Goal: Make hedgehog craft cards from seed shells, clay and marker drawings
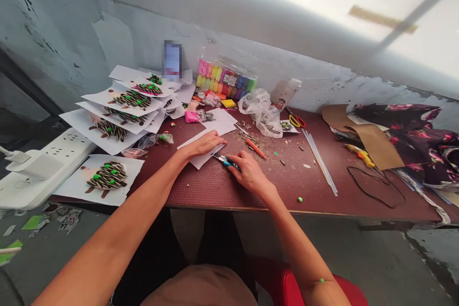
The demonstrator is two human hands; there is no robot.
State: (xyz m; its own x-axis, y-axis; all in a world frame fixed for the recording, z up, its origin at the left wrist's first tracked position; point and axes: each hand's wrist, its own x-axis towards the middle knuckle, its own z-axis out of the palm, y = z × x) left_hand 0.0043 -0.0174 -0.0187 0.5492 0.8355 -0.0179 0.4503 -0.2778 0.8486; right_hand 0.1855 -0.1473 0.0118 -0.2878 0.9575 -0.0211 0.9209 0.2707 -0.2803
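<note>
Near the table's front edge, my right hand [247,169] is closed round a blue utility knife [226,161], its tip pointing left at a folded white paper [201,158]. My left hand [207,144] lies across the top of that paper, pressing it down with the fingers together and pointing right. The knife tip meets the paper's right edge, just below my left fingers. Behind my hands is another white sheet [223,122]. An orange pen-like tool [256,148] rests to the right among seeds and crumbs.
Stacked hedgehog pictures [124,100] stand at left, beside a white power strip [46,165]. Further back are colourful clay packs [225,79], plastic bags [263,110] and a bottle [286,93]. Scissors [297,121], clear glue sticks [320,162] and a yellow glue gun [364,157] lie at right.
</note>
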